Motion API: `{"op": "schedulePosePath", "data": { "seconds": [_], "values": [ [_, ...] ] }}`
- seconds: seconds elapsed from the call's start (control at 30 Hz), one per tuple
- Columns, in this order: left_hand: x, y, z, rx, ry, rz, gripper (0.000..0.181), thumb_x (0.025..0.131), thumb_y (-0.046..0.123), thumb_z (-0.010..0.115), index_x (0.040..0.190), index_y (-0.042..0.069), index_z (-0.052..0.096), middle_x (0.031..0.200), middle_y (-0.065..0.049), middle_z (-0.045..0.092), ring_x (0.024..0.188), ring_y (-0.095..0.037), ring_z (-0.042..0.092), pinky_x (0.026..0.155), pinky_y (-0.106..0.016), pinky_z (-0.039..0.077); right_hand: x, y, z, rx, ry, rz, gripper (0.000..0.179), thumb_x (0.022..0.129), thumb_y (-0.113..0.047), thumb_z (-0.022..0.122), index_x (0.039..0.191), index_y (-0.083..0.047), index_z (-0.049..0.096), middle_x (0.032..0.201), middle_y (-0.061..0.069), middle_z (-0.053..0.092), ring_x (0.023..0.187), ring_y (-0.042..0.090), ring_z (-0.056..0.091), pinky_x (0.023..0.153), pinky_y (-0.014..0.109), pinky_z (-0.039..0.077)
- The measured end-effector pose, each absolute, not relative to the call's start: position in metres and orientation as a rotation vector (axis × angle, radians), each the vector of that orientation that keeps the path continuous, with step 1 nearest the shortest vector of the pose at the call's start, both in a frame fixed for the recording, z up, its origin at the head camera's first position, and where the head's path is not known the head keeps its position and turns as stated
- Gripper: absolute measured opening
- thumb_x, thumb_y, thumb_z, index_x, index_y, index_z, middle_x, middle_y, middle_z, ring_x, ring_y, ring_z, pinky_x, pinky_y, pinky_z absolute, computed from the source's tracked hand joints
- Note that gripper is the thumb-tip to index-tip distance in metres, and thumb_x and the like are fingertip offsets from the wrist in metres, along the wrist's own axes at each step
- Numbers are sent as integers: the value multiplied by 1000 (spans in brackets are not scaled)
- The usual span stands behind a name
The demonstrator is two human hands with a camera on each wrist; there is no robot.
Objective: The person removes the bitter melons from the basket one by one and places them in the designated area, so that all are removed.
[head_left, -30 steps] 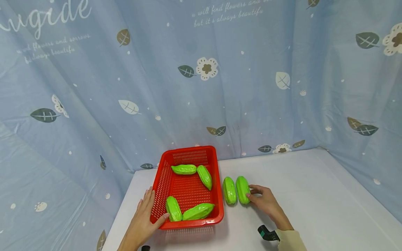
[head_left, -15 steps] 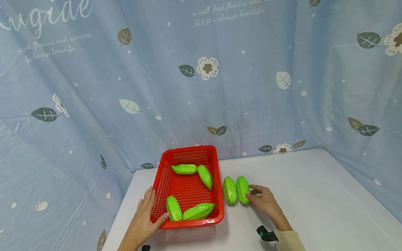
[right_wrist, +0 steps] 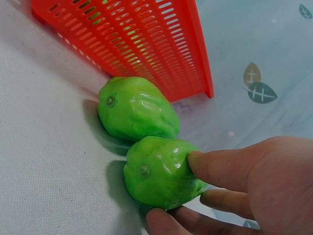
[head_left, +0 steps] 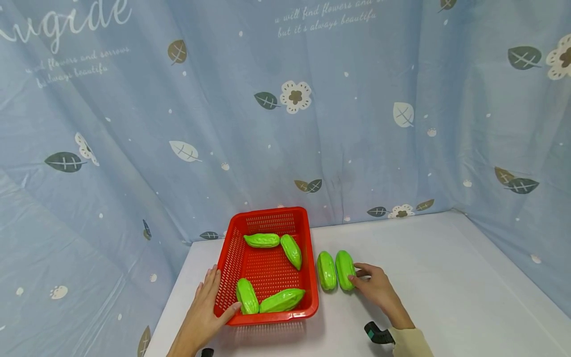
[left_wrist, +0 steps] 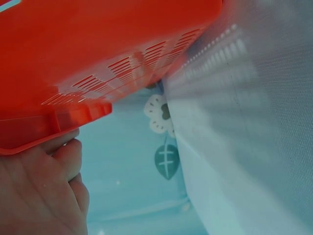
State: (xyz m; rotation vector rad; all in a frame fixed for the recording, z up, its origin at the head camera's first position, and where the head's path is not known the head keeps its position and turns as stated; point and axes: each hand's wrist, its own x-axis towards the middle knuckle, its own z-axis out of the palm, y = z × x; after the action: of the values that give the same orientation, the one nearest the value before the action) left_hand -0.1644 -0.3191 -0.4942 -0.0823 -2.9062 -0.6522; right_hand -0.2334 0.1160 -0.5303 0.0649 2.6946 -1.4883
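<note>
The right hand (head_left: 376,286) curls its fingers round the right green gourd (head_left: 345,270) on the worktop (head_left: 446,282), just beside the left green gourd (head_left: 327,271). The left hand (head_left: 204,307), fingers nearly straight, touches the red basket (head_left: 276,318) at its near left corner; four more gourds (head_left: 282,300) lie inside.

Gourds (head_left: 346,270): bright green throughout, with pale glossy highlights. Basket (head_left: 313,292): red, its walls patterned with rows of slots. Table (head_left: 455,277): white. Curtain (head_left: 223,99): light blue, printed with white brown-centred flowers (head_left: 295,97), white, brown and grey-green leaves (head_left: 403,114), pale paw prints (head_left: 58,292), small white dots and white script (head_left: 327,25). Sleeve (head_left: 411,343): cream. Wrist mount (head_left: 379,334): black with a green patch.
</note>
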Motion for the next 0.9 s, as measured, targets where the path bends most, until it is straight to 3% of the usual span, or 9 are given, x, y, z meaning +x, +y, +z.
{"op": "schedulePosePath", "data": {
  "seconds": [0.43, 0.9],
  "values": [
    [-165, -319, -494, -87, -2907, -645, 107, 89, 62, 68, 164, 2, 22, 175, -15, 16, 160, -43, 17, 123, -70, 21, -232, 121, -523, 78, 2690, -1482, 55, 98, -25, 69, 142, 4, 57, 128, 26, 68, 116, 41, 69, 82, 42, 63],
    [-164, -320, -494, -91, -2897, -644, 106, 89, 61, 68, 164, 2, 23, 174, -15, 17, 160, -43, 18, 123, -70, 23, -230, 123, -512, 52, 2761, -1499, 50, 99, -23, 68, 141, 3, 59, 131, 25, 68, 115, 39, 67, 85, 42, 62]
  ]
}}
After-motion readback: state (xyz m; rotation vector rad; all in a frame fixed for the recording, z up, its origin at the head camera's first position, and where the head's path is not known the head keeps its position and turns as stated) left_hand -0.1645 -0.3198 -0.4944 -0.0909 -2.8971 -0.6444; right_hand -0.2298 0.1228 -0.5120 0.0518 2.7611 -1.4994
